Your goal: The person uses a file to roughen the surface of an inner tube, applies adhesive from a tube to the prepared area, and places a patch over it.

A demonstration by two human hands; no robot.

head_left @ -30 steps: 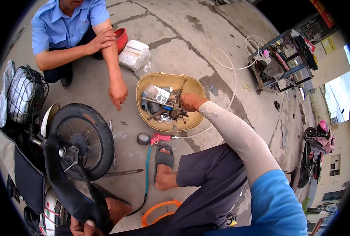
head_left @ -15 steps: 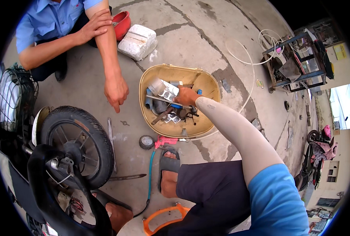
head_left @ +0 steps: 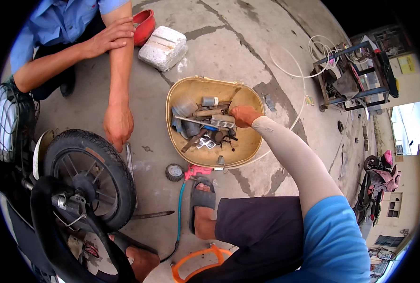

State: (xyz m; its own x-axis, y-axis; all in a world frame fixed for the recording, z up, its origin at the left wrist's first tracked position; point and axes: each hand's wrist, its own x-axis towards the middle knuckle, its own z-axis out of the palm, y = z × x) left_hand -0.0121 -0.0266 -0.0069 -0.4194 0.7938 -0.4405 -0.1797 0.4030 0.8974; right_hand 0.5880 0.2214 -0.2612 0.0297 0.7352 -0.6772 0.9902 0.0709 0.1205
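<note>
My right hand [head_left: 244, 116] is over the right part of a tan oval tub [head_left: 262, 106], its fingers closed. A silver sheet with round pockets [head_left: 223, 121] is at the fingertips, its gripped end hidden by them. Inside the tub lie a metal rod [head_left: 191, 120], a grey cylinder [head_left: 210, 101], a clear plastic cup [head_left: 186, 106], white round-cornered patches [head_left: 206, 142] and several rusty tools. My left hand is out of view. Across from me, a co-worker's hand [head_left: 119, 125] hangs down beside a motorcycle wheel [head_left: 89, 177].
A pink inflator gun [head_left: 198, 170] with a gauge [head_left: 174, 172] and teal hose [head_left: 179, 212] lies before my foot. Farther off are a white block [head_left: 163, 47] and a red bowl [head_left: 145, 27]. An orange stool [head_left: 198, 259] is below me; a metal cart [head_left: 351, 78] stands right.
My right hand has moved right and slightly down across the tub, the silver sheet shifting with it. The co-worker's lowered hand has gone left and down, toward the wheel.
</note>
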